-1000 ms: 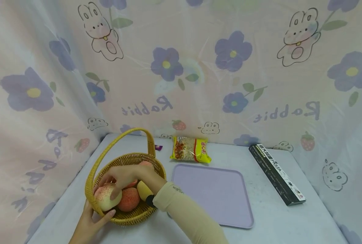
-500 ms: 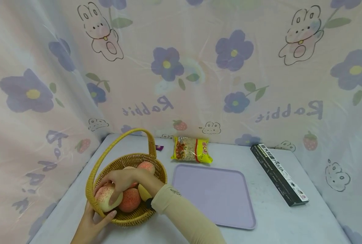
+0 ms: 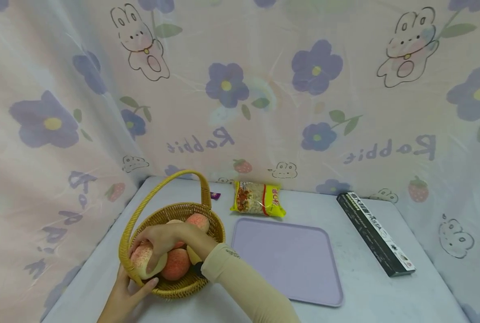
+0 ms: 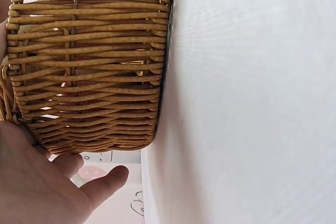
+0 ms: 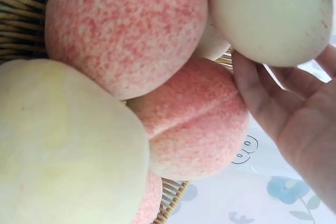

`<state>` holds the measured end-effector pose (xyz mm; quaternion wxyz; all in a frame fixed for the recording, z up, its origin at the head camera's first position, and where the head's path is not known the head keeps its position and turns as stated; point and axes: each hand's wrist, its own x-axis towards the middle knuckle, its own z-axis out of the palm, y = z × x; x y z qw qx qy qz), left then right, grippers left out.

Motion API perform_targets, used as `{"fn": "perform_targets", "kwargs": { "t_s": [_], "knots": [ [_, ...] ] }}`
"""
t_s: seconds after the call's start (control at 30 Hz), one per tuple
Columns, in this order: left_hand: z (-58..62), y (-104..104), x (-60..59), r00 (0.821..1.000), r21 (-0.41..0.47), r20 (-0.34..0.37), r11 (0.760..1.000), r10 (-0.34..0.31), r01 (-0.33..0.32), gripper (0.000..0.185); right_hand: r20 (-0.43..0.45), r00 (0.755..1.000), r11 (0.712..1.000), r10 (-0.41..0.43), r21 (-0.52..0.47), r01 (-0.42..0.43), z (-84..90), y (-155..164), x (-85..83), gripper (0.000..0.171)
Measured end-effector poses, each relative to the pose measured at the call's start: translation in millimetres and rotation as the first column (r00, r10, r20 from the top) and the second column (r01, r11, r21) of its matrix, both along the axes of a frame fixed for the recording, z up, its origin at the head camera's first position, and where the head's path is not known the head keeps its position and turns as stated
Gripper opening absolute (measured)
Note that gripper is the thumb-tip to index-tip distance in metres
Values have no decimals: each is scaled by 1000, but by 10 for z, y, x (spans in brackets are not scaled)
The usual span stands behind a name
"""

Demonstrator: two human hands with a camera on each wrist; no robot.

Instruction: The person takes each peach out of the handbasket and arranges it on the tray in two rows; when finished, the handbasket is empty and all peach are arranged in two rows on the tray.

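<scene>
A yellow wicker basket with a tall handle stands on the left of the table, holding several peaches. My right hand reaches into it and grips a pale peach with pink speckles at the left side; this peach shows mostly cream in the right wrist view, with fingers and thumb round it. A redder peach lies beside it, and another peach sits farther back. My left hand holds the basket's near left side, thumb at the rim; its fingers show beside the woven wall.
Right of the basket lies a flat lilac tray. Behind it is a yellow food packet, with a small purple wrapper near the handle. A long black pasta box lies at the right. Printed curtain encloses the table.
The head view has shifted slightly, so everything appears a little farther right. My right hand stays on the pale peach in the basket, and my left hand keeps its place on the basket.
</scene>
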<state>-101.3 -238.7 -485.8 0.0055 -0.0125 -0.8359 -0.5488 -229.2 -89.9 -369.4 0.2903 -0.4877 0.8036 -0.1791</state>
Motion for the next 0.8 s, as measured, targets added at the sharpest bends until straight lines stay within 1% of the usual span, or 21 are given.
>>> {"fn": "perform_targets", "kwargs": {
  "t_s": [0.1,0.17,0.23,0.33,0.4,0.47,0.5,0.67,0.7,0.8],
  "knots": [
    [-14,-3,6,1000,23,-14,1000,-5,5,95,-29,999,1000,-14,-28,14,8,31,-9,58],
    [-23,-6,9,999,25,-31,1000,-9,10,96,-35,999,998,-22,-64,19,17,64,-26,60],
    [-31,-7,0,999,12,-52,1000,-15,16,98,-12,999,994,-31,-109,30,26,120,-52,63],
    [-48,-7,-10,995,-18,-95,1000,-23,21,100,45,998,984,-43,-172,50,24,228,-108,64],
    [-61,-9,-14,992,-26,-125,999,-24,21,99,91,994,975,-68,-205,85,15,319,-147,65],
    [-71,-9,-14,990,-24,-138,1000,-20,17,98,118,989,966,-93,-230,118,4,416,-186,65],
    [-74,-9,-13,989,-24,-145,1000,-18,14,98,118,988,961,-97,-247,124,1,466,-206,65],
    [-69,-2,-10,992,-31,-129,1000,-6,2,99,78,988,932,-134,-329,152,1,728,-281,63],
    [-65,0,-9,993,-34,-122,999,-5,1,100,74,987,923,-145,-349,162,-5,787,-296,63],
    [-45,3,-3,995,-41,-98,999,0,-4,101,108,972,886,-209,-399,235,-26,988,-330,67]
  ]
}}
